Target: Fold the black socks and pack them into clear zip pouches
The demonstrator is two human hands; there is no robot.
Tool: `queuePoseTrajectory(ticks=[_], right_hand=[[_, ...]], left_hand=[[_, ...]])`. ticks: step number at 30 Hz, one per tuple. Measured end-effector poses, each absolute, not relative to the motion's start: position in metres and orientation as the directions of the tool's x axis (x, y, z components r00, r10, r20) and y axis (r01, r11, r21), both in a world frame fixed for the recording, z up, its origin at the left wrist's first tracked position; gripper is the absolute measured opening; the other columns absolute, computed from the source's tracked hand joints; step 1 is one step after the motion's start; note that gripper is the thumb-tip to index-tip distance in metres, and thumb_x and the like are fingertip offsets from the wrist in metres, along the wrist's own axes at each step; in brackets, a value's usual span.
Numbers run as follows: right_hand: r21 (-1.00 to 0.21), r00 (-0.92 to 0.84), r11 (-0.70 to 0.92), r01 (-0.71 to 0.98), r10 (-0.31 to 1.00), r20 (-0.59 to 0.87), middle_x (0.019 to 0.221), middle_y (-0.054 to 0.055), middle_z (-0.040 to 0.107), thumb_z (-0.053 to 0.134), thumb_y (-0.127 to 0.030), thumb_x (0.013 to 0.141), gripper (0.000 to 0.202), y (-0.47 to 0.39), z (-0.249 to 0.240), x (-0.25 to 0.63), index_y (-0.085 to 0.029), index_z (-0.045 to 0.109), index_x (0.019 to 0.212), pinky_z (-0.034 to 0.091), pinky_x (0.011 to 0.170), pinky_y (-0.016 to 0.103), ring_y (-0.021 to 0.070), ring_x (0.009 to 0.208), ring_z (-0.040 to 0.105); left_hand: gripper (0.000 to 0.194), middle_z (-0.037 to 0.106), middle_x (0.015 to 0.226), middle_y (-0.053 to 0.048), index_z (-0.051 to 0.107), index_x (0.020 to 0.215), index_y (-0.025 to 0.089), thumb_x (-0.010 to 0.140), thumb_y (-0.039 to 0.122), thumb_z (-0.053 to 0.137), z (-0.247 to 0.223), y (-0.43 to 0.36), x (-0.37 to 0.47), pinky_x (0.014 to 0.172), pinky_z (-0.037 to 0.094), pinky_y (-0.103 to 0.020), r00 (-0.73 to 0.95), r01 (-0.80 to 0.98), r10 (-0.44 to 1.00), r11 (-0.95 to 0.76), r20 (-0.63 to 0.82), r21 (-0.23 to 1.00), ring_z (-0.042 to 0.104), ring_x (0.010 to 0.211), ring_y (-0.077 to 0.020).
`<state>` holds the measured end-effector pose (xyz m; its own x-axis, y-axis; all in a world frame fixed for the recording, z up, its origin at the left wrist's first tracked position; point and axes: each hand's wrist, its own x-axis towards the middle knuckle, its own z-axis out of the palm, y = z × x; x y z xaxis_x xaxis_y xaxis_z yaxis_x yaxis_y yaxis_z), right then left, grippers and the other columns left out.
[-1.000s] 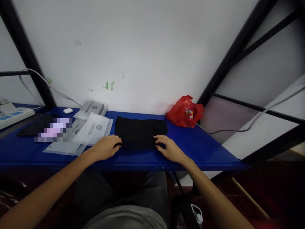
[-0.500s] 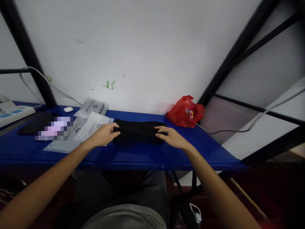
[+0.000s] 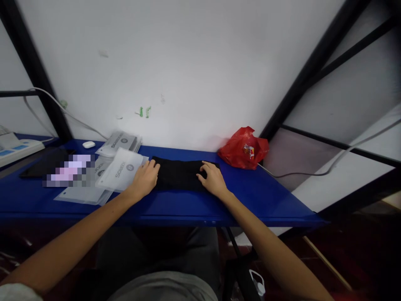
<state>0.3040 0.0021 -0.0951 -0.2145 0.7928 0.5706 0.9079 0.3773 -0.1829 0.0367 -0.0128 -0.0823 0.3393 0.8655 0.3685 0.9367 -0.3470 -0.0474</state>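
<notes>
A black folded cloth (image 3: pixel 178 174) lies flat as a long strip on the blue desk (image 3: pixel 184 209). My left hand (image 3: pixel 145 179) rests on its left end, fingers bent slightly over the fabric and the thumb mostly out of sight. On the right end lies my right hand (image 3: pixel 214 179), its thumb and fingers apart and touching the cloth from above. Just left of my left hand are clear frosted plastic bags (image 3: pixel 117 169) with printed lettering.
A red plastic bag (image 3: pixel 242 150) stands at the back right against the wall. To the left are a white earbud case (image 3: pixel 89 144), a blurred-screen phone (image 3: pixel 70 169), a dark tablet-like slab (image 3: pixel 39 163) and a power strip (image 3: pixel 23 151). Black metal posts frame the desk.
Both hands have gone from pinching the cloth's ends to lying on top of it. The cloth now looks flatter. My right hand has shifted slightly left.
</notes>
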Motion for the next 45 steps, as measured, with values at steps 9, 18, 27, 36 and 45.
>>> queuePoseTrajectory(ticks=[9, 18, 27, 36, 45], right_hand=[[-0.166, -0.459, 0.513, 0.842, 0.844, 0.278, 0.138, 0.013, 0.047, 0.067, -0.039, 0.074, 0.034, -0.034, -0.079, 0.329, -0.021, 0.066, 0.103, 0.033, 0.105, 0.052, 0.0309, 0.129, 0.041], [-0.209, -0.469, 0.532, 0.821, 0.836, 0.286, 0.128, 0.012, 0.057, 0.057, -0.016, 0.076, 0.023, -0.038, -0.079, 0.328, -0.018, 0.068, 0.096, 0.038, 0.103, 0.049, 0.0279, 0.125, 0.047], [-0.431, -0.382, 0.440, 0.788, 0.898, 0.218, 0.117, 0.005, 0.065, 0.053, -0.021, 0.080, 0.026, -0.035, -0.039, 0.331, -0.022, 0.067, 0.102, 0.045, 0.098, 0.042, 0.0233, 0.108, 0.060], [-0.203, -0.342, 0.438, 0.876, 0.860, 0.378, 0.140, 0.016, 0.044, 0.046, -0.038, 0.088, 0.046, -0.026, -0.097, 0.280, -0.017, 0.050, 0.129, 0.032, 0.107, 0.051, 0.0298, 0.131, 0.039], [-0.238, -0.274, 0.334, 0.912, 0.928, 0.252, 0.142, 0.015, 0.040, 0.036, -0.041, 0.093, 0.049, -0.002, -0.117, 0.330, -0.017, 0.046, 0.134, 0.029, 0.108, 0.051, 0.0282, 0.134, 0.034]], left_hand=[[0.047, 0.057, 0.119, -0.012, 0.051, 0.122, 0.015, 0.086, 0.044, 0.047, -0.074, -0.032, 0.018, 0.088, 0.041, -0.036, 0.572, 0.802, 0.816, -0.578, 0.086, 0.151, 0.052, 0.108, -0.0262], [0.028, 0.066, 0.094, -0.010, 0.063, 0.095, 0.017, 0.082, 0.016, 0.038, -0.068, -0.037, 0.014, 0.074, 0.043, -0.034, 0.529, 0.828, 0.841, -0.541, 0.113, 0.146, 0.060, 0.088, -0.0250], [0.022, 0.067, 0.088, -0.004, 0.061, 0.088, 0.019, 0.081, 0.031, 0.044, -0.020, -0.025, -0.001, 0.072, 0.045, -0.030, 0.453, 0.793, 0.890, -0.429, 0.054, 0.433, 0.061, 0.079, -0.0201], [0.049, 0.039, 0.142, -0.018, 0.040, 0.134, 0.010, 0.091, 0.033, 0.033, -0.089, -0.008, 0.036, 0.104, 0.030, -0.046, 0.443, 0.867, 0.882, -0.467, 0.163, 0.173, 0.036, 0.130, -0.0302], [0.052, 0.043, 0.139, -0.020, 0.043, 0.132, 0.008, 0.092, 0.038, 0.028, -0.087, -0.008, 0.040, 0.099, 0.034, -0.046, 0.437, 0.893, 0.899, -0.434, 0.001, 0.121, 0.041, 0.126, -0.0322]])
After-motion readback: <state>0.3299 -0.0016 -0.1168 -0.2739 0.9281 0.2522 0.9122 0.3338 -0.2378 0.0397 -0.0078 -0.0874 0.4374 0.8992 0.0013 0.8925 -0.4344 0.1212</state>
